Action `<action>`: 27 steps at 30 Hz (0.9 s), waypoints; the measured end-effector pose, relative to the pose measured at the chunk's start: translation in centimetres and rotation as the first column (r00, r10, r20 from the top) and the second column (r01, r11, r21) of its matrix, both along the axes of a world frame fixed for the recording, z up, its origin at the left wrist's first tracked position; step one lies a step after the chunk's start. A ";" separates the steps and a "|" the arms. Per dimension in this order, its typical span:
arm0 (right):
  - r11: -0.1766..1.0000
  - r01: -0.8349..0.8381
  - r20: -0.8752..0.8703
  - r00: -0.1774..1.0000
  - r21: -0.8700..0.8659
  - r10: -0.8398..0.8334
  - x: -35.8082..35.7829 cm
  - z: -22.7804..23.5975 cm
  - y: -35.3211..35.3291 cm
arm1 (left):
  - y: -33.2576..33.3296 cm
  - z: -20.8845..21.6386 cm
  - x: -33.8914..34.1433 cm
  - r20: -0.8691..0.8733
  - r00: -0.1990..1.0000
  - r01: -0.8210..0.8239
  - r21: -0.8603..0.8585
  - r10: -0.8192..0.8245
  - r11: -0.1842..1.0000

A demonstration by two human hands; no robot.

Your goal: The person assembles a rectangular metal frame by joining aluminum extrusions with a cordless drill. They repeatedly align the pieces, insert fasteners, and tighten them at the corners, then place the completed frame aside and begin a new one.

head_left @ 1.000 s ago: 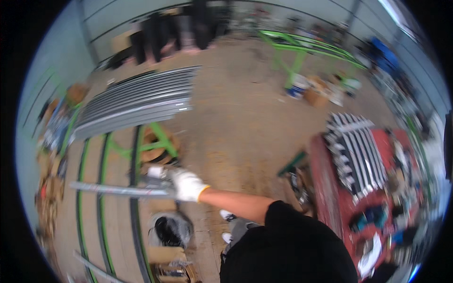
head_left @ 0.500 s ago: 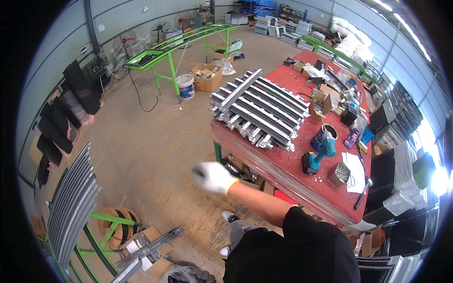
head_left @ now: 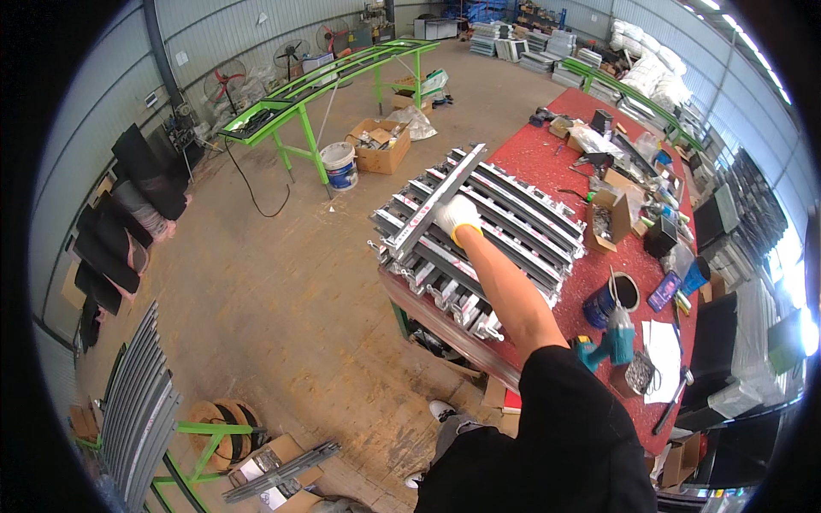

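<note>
My right hand (head_left: pixel 459 215), in a white knitted glove with a yellow cuff, reaches out over the stack of grey metal profiles (head_left: pixel 522 229). It is closed at the edge of one long grey profile (head_left: pixel 443 195) that lies diagonally across the top of the others; the fingertips are partly hidden. The stacked profiles carry white and pink strips and have silvery fittings at their ends. They rest on the near left corner of a red-topped table (head_left: pixel 530 137). My left hand is out of view.
Beside my forearm are a teal cordless drill (head_left: pixel 617 342), a dark blue bucket (head_left: pixel 600 306), a tin of screws (head_left: pixel 637 376) and a hammer (head_left: pixel 671 403). A green rack with dark profiles (head_left: pixel 141 419) stands at lower left. A green bench (head_left: pixel 304 128) is farther back.
My right hand has swung from over the floor, left of the table, up and right onto the stack, closing at the diagonal profile. The view has shifted slightly.
</note>
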State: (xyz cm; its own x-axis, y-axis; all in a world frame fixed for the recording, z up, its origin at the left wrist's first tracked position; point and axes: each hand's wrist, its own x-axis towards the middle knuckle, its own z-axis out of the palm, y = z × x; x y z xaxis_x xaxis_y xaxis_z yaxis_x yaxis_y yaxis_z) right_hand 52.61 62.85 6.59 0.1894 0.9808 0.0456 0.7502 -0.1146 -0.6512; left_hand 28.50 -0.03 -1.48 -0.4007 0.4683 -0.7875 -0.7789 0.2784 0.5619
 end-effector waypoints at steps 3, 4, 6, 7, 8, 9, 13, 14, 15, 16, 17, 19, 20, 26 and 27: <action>0.994 0.062 -0.023 0.998 -0.090 -0.064 -0.9 -1.2 5.3 | 2.6 1.5 1.2 -0.120 0.991 -0.065 -0.051 0.058 0.997; 0.990 0.072 0.006 0.997 -0.118 -0.072 -1.2 -1.6 6.9 | 3.3 1.9 1.5 -0.154 0.986 -0.080 -0.064 0.069 0.995; 0.988 0.103 0.053 0.994 -0.112 -0.098 -1.3 -2.3 9.0 | 4.3 2.6 2.4 -0.223 0.971 -0.109 -0.085 0.088 0.990; 0.982 0.126 0.049 0.991 -0.138 -0.121 -1.3 -2.5 9.8 | 4.8 3.0 2.8 -0.267 0.960 -0.112 -0.083 0.086 0.990; 0.989 0.088 0.089 0.993 -0.121 -0.078 -1.3 -2.7 10.2 | 5.1 3.5 3.2 -0.324 0.943 -0.105 -0.079 0.074 0.991; 0.991 0.063 0.120 0.992 -0.122 -0.048 -1.1 -2.9 10.5 | 5.6 3.9 3.5 -0.398 0.916 -0.075 -0.067 0.042 0.995; 0.998 -0.032 0.083 0.996 -0.053 0.036 -0.3 -2.6 9.3 | 7.4 4.9 3.4 -0.851 0.510 0.157 -0.051 -0.125 0.986; 0.995 -0.072 0.104 0.991 -0.068 0.079 -0.1 -2.1 8.7 | 7.9 5.2 2.6 -0.925 0.346 0.190 -0.091 -0.154 0.977; 0.991 -0.117 0.151 0.983 0.071 0.105 -0.1 -1.5 7.9 | 8.2 5.7 2.0 -0.968 0.170 0.199 -0.147 -0.182 0.969; 0.983 -0.181 0.193 0.964 -0.034 0.184 -0.1 -0.6 7.5 | 8.4 6.6 0.3 -0.898 0.362 0.264 -0.158 -0.250 0.951; 0.983 -0.185 0.106 0.977 -0.017 0.186 -0.5 0.2 6.7 | 9.1 7.1 -0.8 -0.864 0.456 0.307 -0.071 -0.212 0.949; 0.968 -0.244 -0.069 0.968 -0.061 0.240 -1.6 2.1 5.3 | 9.9 8.8 -2.3 -0.683 0.676 0.192 -0.201 -0.278 0.960; 0.952 -0.294 -0.125 0.945 0.091 0.303 -2.2 2.7 3.8 | 10.2 10.1 -2.7 -0.601 0.749 0.202 -0.195 -0.280 0.960; 0.806 -0.544 -0.155 0.798 0.232 0.583 -8.3 4.3 -5.0 | 19.7 13.6 -5.1 -0.821 0.254 0.307 -0.433 -0.512 0.847; 0.794 -0.571 -0.042 0.806 0.211 0.591 -9.4 4.3 -6.9 | 21.2 13.8 -5.5 -0.795 0.282 0.332 -0.444 -0.537 0.832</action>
State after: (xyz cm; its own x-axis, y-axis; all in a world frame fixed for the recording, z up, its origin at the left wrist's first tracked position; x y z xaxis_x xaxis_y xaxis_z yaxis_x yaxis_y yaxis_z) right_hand 43.21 55.99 10.85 -0.3998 0.8837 0.2434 0.5673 0.4471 -0.6916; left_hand 23.05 21.19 12.36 -0.6664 0.7140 -0.2147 0.3782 0.5718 0.7280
